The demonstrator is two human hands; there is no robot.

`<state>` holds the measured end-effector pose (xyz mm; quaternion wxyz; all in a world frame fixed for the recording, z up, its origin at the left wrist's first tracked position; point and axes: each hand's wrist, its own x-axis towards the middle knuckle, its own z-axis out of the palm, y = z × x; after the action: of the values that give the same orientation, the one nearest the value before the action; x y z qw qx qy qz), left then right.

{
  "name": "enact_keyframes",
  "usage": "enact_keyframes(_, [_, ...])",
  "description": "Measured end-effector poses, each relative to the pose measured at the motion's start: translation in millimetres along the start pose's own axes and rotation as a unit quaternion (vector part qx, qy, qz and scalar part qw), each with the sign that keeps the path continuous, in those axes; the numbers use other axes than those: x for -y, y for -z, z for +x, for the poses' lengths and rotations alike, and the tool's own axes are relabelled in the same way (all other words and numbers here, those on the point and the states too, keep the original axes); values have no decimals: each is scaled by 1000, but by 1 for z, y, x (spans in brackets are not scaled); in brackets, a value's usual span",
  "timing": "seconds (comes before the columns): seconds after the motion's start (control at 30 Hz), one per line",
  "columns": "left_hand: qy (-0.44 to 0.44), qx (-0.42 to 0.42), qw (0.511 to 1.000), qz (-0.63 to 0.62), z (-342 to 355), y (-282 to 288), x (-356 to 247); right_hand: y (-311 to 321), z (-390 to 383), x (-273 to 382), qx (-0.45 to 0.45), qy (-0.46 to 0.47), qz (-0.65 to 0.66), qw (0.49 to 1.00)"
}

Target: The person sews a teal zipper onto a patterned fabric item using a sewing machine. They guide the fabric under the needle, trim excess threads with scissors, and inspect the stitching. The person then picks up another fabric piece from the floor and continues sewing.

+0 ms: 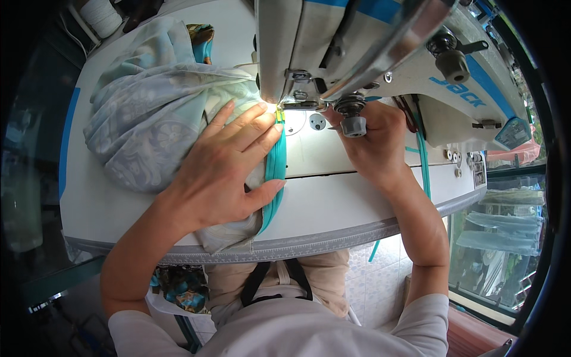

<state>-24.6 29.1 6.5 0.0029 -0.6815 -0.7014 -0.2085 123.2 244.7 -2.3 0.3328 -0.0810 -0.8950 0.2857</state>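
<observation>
My left hand (223, 169) lies flat with fingers spread on a pale grey-blue patterned fabric (143, 128), bunched to the left of the sewing machine (410, 77). Along the fabric's right edge runs a teal strip (273, 163) that looks like zipper tape; my left fingertips and thumb touch it. Its far end reaches the lit needle area (279, 112). Right of the needle, my right hand (377, 143) is closed with curled fingers beside the machine's tension knob (354, 125). The knob hides part of them, and what they hold cannot be made out.
A ruler-marked edge (321, 241) borders the white table. Several bobbins (457, 157) sit at the right, near a hanging teal strip (423, 154). A white thread cone (101, 18) stands at the back left, and a dark patterned cloth (181, 288) lies below the table.
</observation>
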Motion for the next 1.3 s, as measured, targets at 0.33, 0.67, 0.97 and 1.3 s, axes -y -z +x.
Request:
enact_keyframes(0.33, [-3,-14,1000,-9,-1,-1,3,12,4,7,98,-29,-201,974])
enact_keyframes(0.67, [-56,-40,997,-17,-72,25,-69,26,0,7,77,124,-150,978])
enact_keyframes(0.97, [134,-119,981,-70,-89,14,-88,-16,-29,40,153,175,-1,973])
enact_keyframes(1.3, [133,-204,970,-10,-74,29,-98,-40,-18,35,83,196,-31,977])
